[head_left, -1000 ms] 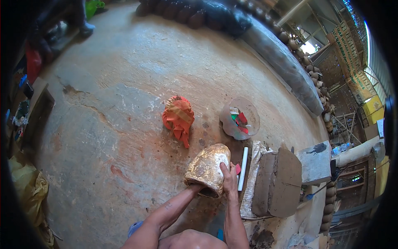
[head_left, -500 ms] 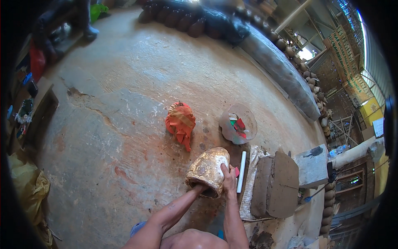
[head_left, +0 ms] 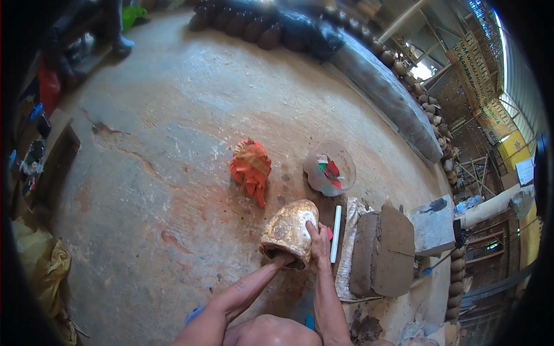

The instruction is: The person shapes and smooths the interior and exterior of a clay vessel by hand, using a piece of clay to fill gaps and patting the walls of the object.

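Observation:
A hollow, dome-shaped vessel [head_left: 287,226] with a crusty white and brown surface is tilted in front of me, its open mouth toward my body. My left hand [head_left: 283,259] reaches into that mouth, and its fingers are hidden inside. Against the vessel's right side my right hand [head_left: 318,242] is closed, with the thumb along the pale wall. Just right of this hand lie a small pink-red piece [head_left: 329,233] and a white tube [head_left: 336,233]. Beyond the vessel sits an orange cloth bundle [head_left: 251,167]. A translucent basin [head_left: 313,164] holding red, green and white pieces stands to its right.
On my right, a big brown clay block [head_left: 382,254] rests on a whitish sack [head_left: 343,271], beside a grey block [head_left: 431,225]. Yellowish plastic sheeting [head_left: 43,254] lies at the left. Dark pots [head_left: 236,24] line the back, and a person's leg [head_left: 118,26] shows far left.
The whole view has shifted slightly. Both hands keep nearly the same places on and in the vessel, and the things around lie as before.

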Action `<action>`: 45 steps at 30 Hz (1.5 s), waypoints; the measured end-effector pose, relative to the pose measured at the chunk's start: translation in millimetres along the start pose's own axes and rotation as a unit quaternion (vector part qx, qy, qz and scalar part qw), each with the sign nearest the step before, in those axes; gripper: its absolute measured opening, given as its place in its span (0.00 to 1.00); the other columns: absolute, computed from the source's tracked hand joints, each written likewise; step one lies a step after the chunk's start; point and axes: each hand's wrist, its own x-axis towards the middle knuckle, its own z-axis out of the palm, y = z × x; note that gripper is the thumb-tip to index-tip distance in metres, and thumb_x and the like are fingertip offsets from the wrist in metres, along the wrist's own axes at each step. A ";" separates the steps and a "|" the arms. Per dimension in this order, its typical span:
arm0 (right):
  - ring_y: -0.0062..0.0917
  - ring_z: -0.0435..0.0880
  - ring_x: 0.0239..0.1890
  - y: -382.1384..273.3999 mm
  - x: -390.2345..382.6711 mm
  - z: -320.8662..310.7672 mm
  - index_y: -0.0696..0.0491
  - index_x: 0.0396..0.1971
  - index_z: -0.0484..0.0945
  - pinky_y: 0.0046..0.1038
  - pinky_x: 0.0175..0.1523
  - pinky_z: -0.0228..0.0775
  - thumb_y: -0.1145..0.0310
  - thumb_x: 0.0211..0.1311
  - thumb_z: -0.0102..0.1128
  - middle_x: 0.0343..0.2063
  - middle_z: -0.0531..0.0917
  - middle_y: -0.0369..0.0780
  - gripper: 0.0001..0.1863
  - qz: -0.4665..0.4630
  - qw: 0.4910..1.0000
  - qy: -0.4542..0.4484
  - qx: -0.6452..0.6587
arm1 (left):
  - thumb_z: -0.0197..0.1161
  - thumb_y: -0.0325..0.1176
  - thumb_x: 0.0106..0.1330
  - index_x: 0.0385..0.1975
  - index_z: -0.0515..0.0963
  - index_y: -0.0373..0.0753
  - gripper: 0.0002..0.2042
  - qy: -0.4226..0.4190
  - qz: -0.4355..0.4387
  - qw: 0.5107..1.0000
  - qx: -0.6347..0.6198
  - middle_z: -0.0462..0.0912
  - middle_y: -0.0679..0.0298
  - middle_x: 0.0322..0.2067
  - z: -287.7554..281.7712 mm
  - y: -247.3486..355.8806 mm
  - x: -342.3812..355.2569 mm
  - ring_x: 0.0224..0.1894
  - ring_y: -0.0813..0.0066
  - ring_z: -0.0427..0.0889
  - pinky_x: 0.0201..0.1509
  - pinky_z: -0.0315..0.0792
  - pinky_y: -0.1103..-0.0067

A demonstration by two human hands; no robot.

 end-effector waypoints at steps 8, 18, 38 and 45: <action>0.33 0.77 0.62 12.8 12.6 -5.8 0.66 0.62 0.76 0.33 0.69 0.65 0.41 0.70 0.65 0.59 0.79 0.49 0.40 -0.034 0.998 -0.009 0.053 | 0.47 0.44 0.84 0.81 0.56 0.44 0.29 -0.004 0.017 0.999 -0.028 0.57 0.59 0.81 25.2 4.3 -8.1 0.82 0.62 0.55 0.86 0.47 0.63; 0.37 0.83 0.57 43.2 29.3 -8.2 0.68 0.66 0.70 0.35 0.65 0.70 0.36 0.66 0.66 0.56 0.83 0.54 0.49 0.014 0.989 -0.074 0.129 | 0.50 0.43 0.80 0.79 0.62 0.41 0.29 -0.080 0.023 0.995 0.061 0.59 0.56 0.81 -33.6 40.5 -11.2 0.82 0.58 0.56 0.86 0.46 0.63; 0.42 0.81 0.63 32.4 36.1 11.5 0.68 0.68 0.71 0.37 0.70 0.67 0.34 0.64 0.67 0.61 0.81 0.57 0.52 -0.017 0.997 -0.037 0.070 | 0.57 0.35 0.66 0.75 0.64 0.33 0.35 -0.095 -0.018 0.985 -0.142 0.74 0.37 0.67 -64.1 58.3 -106.7 0.70 0.39 0.71 0.75 0.66 0.54; 0.49 0.82 0.64 34.5 44.6 16.8 0.61 0.66 0.76 0.42 0.70 0.71 0.30 0.65 0.61 0.60 0.83 0.58 0.48 -0.035 0.996 0.074 0.024 | 0.61 0.32 0.73 0.83 0.47 0.39 0.41 -0.153 -0.265 0.831 -0.465 0.59 0.49 0.80 -57.7 78.9 -79.5 0.65 0.62 0.82 0.47 0.79 0.71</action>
